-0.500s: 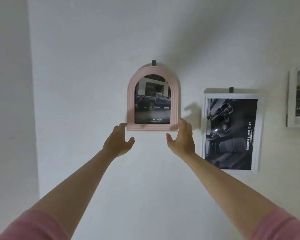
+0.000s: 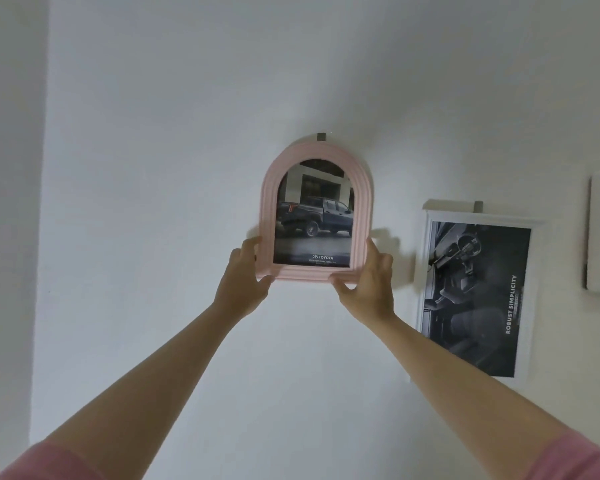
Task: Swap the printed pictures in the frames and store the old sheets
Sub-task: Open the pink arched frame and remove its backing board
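A pink arched frame [image 2: 268,202] hangs on the white wall from a small grey hook [image 2: 321,136]. Behind its glass is a printed picture of a dark pickup truck [image 2: 314,216]. My left hand [image 2: 246,275] grips the frame's lower left corner, thumb under the bottom edge. On the lower right corner my right hand [image 2: 368,282] holds the frame the same way. Both arms reach up with pink sleeves at the frame's lower edge of view.
A white rectangular frame [image 2: 530,299] with a black-and-white car interior print hangs to the right on its own hook. A third white frame [image 2: 594,237] is cut off at the right edge. A wall corner runs down the left side.
Both hands have risen from just under the pink frame and closed on its two lower corners. The frame looks slightly tilted off the wall at the bottom.
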Demonstrator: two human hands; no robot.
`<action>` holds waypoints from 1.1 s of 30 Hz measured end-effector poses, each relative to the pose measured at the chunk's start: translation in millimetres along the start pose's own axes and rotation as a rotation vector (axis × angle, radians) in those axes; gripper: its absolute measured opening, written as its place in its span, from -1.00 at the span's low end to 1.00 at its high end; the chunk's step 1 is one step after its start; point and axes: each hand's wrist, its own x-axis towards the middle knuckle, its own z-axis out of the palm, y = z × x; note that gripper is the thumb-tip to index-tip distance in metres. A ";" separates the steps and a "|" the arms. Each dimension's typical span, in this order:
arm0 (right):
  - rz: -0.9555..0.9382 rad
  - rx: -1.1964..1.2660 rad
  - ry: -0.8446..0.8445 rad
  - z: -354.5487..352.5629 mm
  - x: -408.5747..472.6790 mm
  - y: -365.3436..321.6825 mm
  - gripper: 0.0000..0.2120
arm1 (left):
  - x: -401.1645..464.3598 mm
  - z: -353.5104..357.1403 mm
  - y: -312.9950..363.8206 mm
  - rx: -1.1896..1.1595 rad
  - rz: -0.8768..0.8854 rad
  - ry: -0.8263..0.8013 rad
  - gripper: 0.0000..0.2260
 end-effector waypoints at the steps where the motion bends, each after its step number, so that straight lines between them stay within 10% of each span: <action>1: -0.010 0.000 0.001 -1.1 0.6 -0.9 -0.05 | 1.4 -0.7 -0.2 -0.008 0.021 0.011 -0.40; 14: -0.072 0.330 -0.038 -45.0 -37.2 12.1 -0.07 | -54.0 -22.4 42.8 -0.070 0.116 0.030 -0.36; 33: 0.337 0.665 -0.296 -175.1 -290.6 105.0 -0.43 | -342.3 56.9 108.7 -0.240 -0.569 -0.395 -0.32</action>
